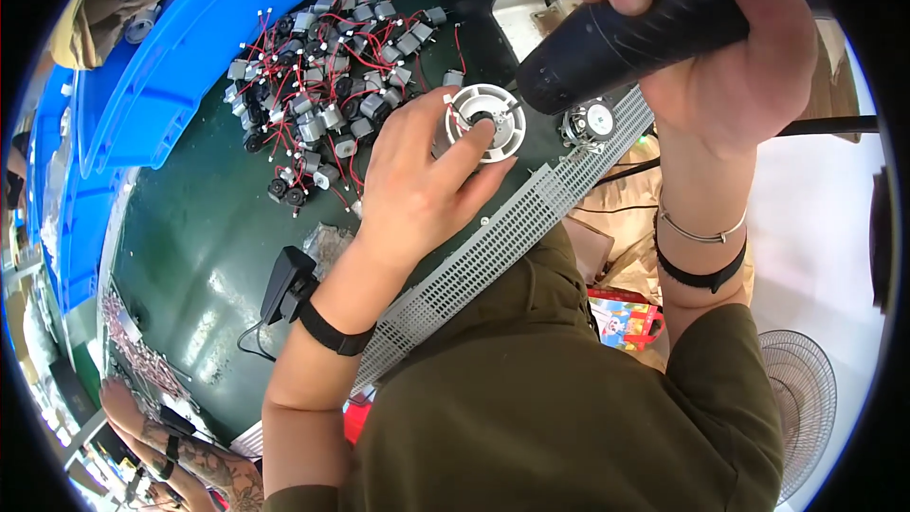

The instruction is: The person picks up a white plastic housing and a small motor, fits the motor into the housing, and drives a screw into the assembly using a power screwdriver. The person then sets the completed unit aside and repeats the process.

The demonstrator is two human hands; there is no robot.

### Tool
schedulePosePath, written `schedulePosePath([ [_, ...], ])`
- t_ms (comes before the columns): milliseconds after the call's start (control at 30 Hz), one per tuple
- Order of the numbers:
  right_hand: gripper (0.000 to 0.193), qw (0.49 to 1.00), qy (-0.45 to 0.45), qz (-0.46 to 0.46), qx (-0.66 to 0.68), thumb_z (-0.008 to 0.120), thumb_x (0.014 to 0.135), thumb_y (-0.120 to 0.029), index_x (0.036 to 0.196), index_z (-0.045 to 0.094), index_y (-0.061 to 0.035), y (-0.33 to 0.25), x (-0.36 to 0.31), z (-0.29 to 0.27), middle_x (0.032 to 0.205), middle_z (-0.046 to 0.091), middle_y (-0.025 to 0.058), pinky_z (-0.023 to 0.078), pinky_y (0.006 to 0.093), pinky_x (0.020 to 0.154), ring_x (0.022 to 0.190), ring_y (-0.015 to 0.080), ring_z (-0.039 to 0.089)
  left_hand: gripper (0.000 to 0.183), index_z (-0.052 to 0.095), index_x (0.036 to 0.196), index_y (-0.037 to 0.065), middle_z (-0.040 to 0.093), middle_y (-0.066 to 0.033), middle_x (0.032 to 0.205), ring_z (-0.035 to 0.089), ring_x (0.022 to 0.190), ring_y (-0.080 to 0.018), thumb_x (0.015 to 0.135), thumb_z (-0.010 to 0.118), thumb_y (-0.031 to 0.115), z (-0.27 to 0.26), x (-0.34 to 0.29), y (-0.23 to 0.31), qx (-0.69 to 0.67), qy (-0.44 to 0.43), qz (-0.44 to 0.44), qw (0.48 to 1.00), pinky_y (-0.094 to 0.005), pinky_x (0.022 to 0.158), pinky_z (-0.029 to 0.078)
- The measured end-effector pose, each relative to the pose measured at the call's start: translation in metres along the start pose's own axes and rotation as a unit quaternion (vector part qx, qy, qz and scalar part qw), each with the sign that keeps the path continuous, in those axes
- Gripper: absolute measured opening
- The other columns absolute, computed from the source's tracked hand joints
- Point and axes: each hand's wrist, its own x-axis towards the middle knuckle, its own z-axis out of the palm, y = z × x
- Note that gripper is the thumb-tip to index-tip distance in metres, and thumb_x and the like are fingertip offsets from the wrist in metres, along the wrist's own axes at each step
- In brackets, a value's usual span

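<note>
My left hand grips a white round plastic housing against the green work surface, its index finger reaching into the middle. Inside the ring some small metal parts and a wire show partly. Wrapped around a black electric screwdriver, my right hand holds it tilted, the tip end down and to the left. The thin bit reaches into the housing; whether it touches a screw is hidden. Just right of the housing lies a round part with a white disc face.
Many small grey motors with red and black wires are heaped beyond my left hand. Blue bins line the far left. A grey perforated strip edges the table near me. Another person's tattooed arm is at lower left; a fan stands right.
</note>
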Motion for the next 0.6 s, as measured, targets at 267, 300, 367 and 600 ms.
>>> schedulePosePath([
  [267, 0.049, 0.999, 0.001, 0.031, -0.009, 0.051, 0.083, -0.016, 0.122, 0.034, 0.0088, 0.01, -0.003, 0.0, 0.066, 0.052, 0.0107, 0.047, 0.0324, 0.054, 0.05, 0.0203, 0.053, 0.034, 0.064, 0.092, 0.009, 0.055, -0.0157, 0.106, 0.057, 0.091, -0.0312, 0.062, 0.078, 0.018, -0.001, 0.0, -0.001, -0.01, -0.003, 0.002, 1.0, -0.0377, 0.074, 0.049],
  [300, 0.049, 0.999, 0.0, 0.036, -0.02, 0.052, 0.083, -0.016, 0.122, 0.034, 0.0087, 0.01, -0.004, -0.001, 0.066, 0.053, 0.0106, 0.047, 0.0323, 0.054, 0.051, 0.0203, 0.053, 0.034, 0.064, 0.092, 0.009, 0.055, -0.0157, 0.106, 0.057, 0.091, -0.0312, 0.062, 0.078, 0.018, -0.001, 0.0, 0.0, -0.01, -0.003, 0.001, 1.0, -0.0377, 0.074, 0.049],
  [367, 0.049, 0.999, -0.006, 0.044, -0.027, 0.052, 0.084, -0.017, 0.122, 0.034, 0.0085, 0.011, -0.005, -0.001, 0.066, 0.052, 0.0103, 0.047, 0.0323, 0.054, 0.051, 0.0202, 0.054, 0.035, 0.064, 0.093, 0.009, 0.055, -0.0156, 0.106, 0.056, 0.091, -0.031, 0.062, 0.078, 0.018, -0.002, 0.0, 0.0, -0.012, -0.006, 0.001, 1.0, -0.0376, 0.074, 0.049],
  [600, 0.043, 0.996, -0.008, 0.064, -0.067, 0.056, 0.081, -0.008, 0.116, 0.036, 0.006, 0.014, -0.003, 0.01, 0.064, 0.052, 0.0095, 0.046, 0.0312, 0.052, 0.049, 0.019, 0.053, 0.034, 0.064, 0.092, 0.008, 0.054, -0.0157, 0.106, 0.056, 0.09, -0.0308, 0.062, 0.077, 0.017, -0.001, 0.0, 0.0, -0.025, -0.004, -0.002, 1.0, -0.0379, 0.074, 0.049],
])
